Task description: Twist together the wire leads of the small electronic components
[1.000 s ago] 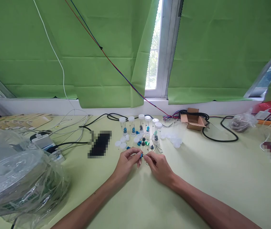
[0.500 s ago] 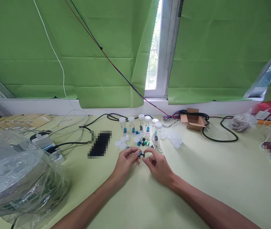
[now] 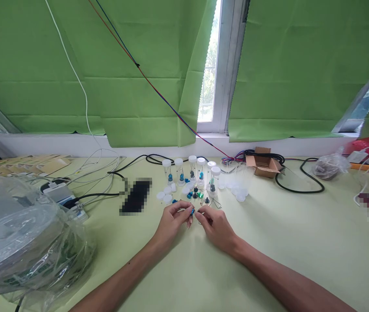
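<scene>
Fingertips of the right hand [image 3: 217, 225] have drawn closer since half a second ago; whether they grip anything, I cannot tell. Just beside them, the left hand [image 3: 171, 221] pinches a small blue part [image 3: 192, 211]. Beyond stand white-capped clear tubes [image 3: 215, 174].

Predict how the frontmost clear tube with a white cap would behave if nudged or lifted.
The clear tube would probably tip if pushed high, since it stands tall and narrow. Its round cap suggests it could roll once down. It is likely light, with small parts visible inside thin-looking walls.
</scene>
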`<control>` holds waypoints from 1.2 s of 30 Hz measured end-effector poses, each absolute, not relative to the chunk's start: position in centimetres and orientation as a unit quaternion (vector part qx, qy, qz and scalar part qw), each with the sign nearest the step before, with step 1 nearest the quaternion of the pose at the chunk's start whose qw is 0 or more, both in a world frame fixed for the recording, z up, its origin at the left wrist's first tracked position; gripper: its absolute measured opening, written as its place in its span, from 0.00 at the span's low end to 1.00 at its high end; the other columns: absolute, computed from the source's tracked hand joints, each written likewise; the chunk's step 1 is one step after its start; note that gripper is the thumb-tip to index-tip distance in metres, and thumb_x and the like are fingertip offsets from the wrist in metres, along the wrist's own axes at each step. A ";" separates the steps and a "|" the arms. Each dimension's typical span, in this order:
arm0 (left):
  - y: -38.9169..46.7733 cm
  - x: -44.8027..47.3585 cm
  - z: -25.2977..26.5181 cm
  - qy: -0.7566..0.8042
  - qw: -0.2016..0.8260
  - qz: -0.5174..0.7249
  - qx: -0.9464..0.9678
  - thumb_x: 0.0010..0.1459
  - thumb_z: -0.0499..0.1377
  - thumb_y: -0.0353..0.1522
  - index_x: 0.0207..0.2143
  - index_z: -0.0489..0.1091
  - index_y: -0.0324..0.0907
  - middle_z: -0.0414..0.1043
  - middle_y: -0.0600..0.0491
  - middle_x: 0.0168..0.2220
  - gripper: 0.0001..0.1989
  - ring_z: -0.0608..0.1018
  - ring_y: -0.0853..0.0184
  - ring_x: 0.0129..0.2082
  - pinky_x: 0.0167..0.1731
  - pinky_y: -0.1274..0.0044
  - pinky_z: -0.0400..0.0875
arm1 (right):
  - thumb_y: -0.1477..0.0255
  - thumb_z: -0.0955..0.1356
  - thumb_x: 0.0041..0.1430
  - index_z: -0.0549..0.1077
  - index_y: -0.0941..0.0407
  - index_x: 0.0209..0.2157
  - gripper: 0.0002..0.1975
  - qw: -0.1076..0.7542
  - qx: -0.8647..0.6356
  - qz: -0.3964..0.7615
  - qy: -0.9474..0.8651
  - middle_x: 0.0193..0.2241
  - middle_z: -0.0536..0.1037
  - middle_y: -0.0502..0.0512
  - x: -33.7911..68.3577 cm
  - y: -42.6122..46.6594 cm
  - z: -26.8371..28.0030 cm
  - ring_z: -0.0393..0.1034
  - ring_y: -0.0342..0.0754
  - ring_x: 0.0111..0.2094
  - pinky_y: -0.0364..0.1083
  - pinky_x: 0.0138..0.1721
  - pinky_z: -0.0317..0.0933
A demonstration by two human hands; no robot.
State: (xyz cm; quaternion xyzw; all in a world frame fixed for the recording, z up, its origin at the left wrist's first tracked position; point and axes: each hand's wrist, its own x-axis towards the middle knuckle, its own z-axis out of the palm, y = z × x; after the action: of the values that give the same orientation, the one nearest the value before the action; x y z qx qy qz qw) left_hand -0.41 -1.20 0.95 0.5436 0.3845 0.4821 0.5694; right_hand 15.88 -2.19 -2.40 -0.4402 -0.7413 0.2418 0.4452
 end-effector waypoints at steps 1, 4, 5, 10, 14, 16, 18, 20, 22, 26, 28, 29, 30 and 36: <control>-1.2 -0.5 0.8 0.385 0.568 0.479 0.548 0.53 0.64 0.37 0.32 0.74 0.39 0.68 0.55 0.21 0.09 0.68 0.71 0.21 0.24 0.78 0.64 | 0.65 0.60 0.66 0.68 0.56 0.28 0.14 0.445 -0.440 0.239 -0.742 0.16 0.61 0.44 15.9 -2.2 -2.4 0.50 0.40 0.18 0.41 0.22 0.47; -1.1 -0.6 0.5 0.383 0.566 0.469 0.560 0.55 0.62 0.37 0.33 0.73 0.39 0.68 0.55 0.21 0.09 0.68 0.71 0.21 0.25 0.77 0.64 | 0.65 0.59 0.67 0.64 0.55 0.22 0.19 0.445 -0.442 0.222 -0.746 0.17 0.60 0.45 15.9 -2.1 -2.5 0.48 0.41 0.19 0.42 0.23 0.47; -1.0 -0.6 0.4 0.382 0.565 0.467 0.562 0.55 0.62 0.36 0.33 0.73 0.39 0.68 0.55 0.21 0.09 0.68 0.71 0.21 0.25 0.77 0.64 | 0.64 0.58 0.67 0.63 0.55 0.21 0.20 0.445 -0.444 0.217 -0.747 0.17 0.59 0.45 15.9 -2.1 -2.5 0.47 0.41 0.19 0.42 0.23 0.46; -1.0 -0.6 0.4 0.382 0.565 0.463 0.566 0.56 0.62 0.36 0.33 0.73 0.38 0.69 0.55 0.21 0.09 0.68 0.71 0.21 0.26 0.77 0.64 | 0.63 0.57 0.68 0.64 0.56 0.19 0.23 0.446 -0.451 0.216 -0.742 0.16 0.58 0.45 15.9 -1.9 -2.8 0.47 0.41 0.19 0.42 0.23 0.46; -1.1 -0.6 0.6 0.384 0.570 0.470 0.553 0.55 0.62 0.37 0.33 0.73 0.39 0.69 0.55 0.21 0.10 0.68 0.71 0.22 0.26 0.77 0.63 | 0.63 0.58 0.67 0.69 0.56 0.26 0.19 0.457 -0.454 0.225 -0.731 0.15 0.58 0.44 15.9 -2.1 -2.4 0.49 0.40 0.18 0.42 0.22 0.47; -1.1 -0.6 0.7 0.384 0.571 0.480 0.543 0.55 0.63 0.37 0.33 0.74 0.39 0.68 0.55 0.21 0.10 0.68 0.71 0.22 0.26 0.77 0.63 | 0.64 0.60 0.65 0.70 0.57 0.36 0.13 0.463 -0.448 0.243 -0.725 0.14 0.59 0.42 15.9 -2.3 -2.2 0.51 0.40 0.17 0.41 0.22 0.48; -1.1 -0.6 0.7 0.386 0.572 0.488 0.534 0.54 0.63 0.37 0.32 0.74 0.39 0.68 0.55 0.21 0.10 0.68 0.71 0.22 0.27 0.77 0.63 | 0.65 0.63 0.63 0.68 0.57 0.43 0.12 0.467 -0.438 0.257 -0.724 0.14 0.59 0.40 15.8 -2.4 -2.1 0.52 0.40 0.16 0.40 0.21 0.49; -1.1 -0.6 0.7 0.387 0.574 0.492 0.528 0.54 0.63 0.37 0.32 0.74 0.39 0.68 0.55 0.21 0.10 0.68 0.71 0.22 0.27 0.77 0.63 | 0.67 0.63 0.62 0.67 0.57 0.44 0.11 0.467 -0.428 0.263 -0.727 0.14 0.59 0.39 15.8 -2.4 -2.2 0.52 0.40 0.16 0.40 0.21 0.48; -1.1 -0.5 0.8 0.387 0.576 0.491 0.526 0.54 0.63 0.38 0.32 0.74 0.39 0.68 0.55 0.21 0.10 0.68 0.70 0.22 0.27 0.77 0.63 | 0.67 0.63 0.62 0.66 0.57 0.43 0.10 0.468 -0.423 0.266 -0.729 0.14 0.58 0.39 15.8 -2.4 -2.2 0.51 0.39 0.17 0.40 0.21 0.48; -1.1 -0.5 0.9 0.390 0.575 0.489 0.528 0.52 0.64 0.39 0.32 0.74 0.39 0.67 0.55 0.21 0.11 0.68 0.70 0.22 0.25 0.77 0.63 | 0.67 0.63 0.63 0.66 0.57 0.41 0.09 0.468 -0.425 0.268 -0.727 0.14 0.58 0.39 15.8 -2.3 -2.4 0.50 0.39 0.16 0.40 0.21 0.47; -1.1 -0.5 0.9 0.392 0.568 0.485 0.537 0.52 0.64 0.39 0.32 0.74 0.39 0.68 0.55 0.21 0.12 0.68 0.70 0.22 0.25 0.77 0.63 | 0.67 0.63 0.63 0.67 0.57 0.40 0.08 0.466 -0.429 0.262 -0.728 0.14 0.58 0.39 15.8 -2.2 -2.4 0.50 0.39 0.16 0.40 0.21 0.47; -1.1 -0.5 0.9 0.393 0.564 0.482 0.543 0.52 0.64 0.39 0.32 0.74 0.39 0.68 0.55 0.21 0.11 0.68 0.70 0.21 0.25 0.77 0.63 | 0.67 0.63 0.63 0.67 0.57 0.39 0.08 0.465 -0.431 0.259 -0.729 0.14 0.59 0.39 15.8 -2.2 -2.4 0.50 0.39 0.16 0.40 0.21 0.47; -1.0 -0.5 0.9 0.393 0.560 0.481 0.549 0.52 0.64 0.38 0.32 0.74 0.39 0.68 0.55 0.21 0.11 0.68 0.70 0.21 0.24 0.77 0.63 | 0.67 0.63 0.63 0.68 0.57 0.39 0.08 0.463 -0.433 0.256 -0.729 0.14 0.59 0.40 15.8 -2.2 -2.4 0.51 0.39 0.16 0.40 0.21 0.47; -1.0 -0.6 0.9 0.389 0.555 0.471 0.564 0.53 0.63 0.38 0.32 0.74 0.39 0.68 0.55 0.20 0.10 0.68 0.71 0.21 0.25 0.77 0.63 | 0.65 0.61 0.65 0.69 0.56 0.32 0.12 0.448 -0.439 0.253 -0.736 0.15 0.61 0.43 15.9 -2.2 -2.3 0.50 0.40 0.17 0.41 0.22 0.48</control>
State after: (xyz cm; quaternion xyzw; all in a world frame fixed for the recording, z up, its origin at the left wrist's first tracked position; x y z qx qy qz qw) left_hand -0.59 -1.04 0.95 0.5645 0.3886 0.4710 0.5555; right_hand 15.91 -2.22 -2.30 -0.4394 -0.7364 0.2533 0.4477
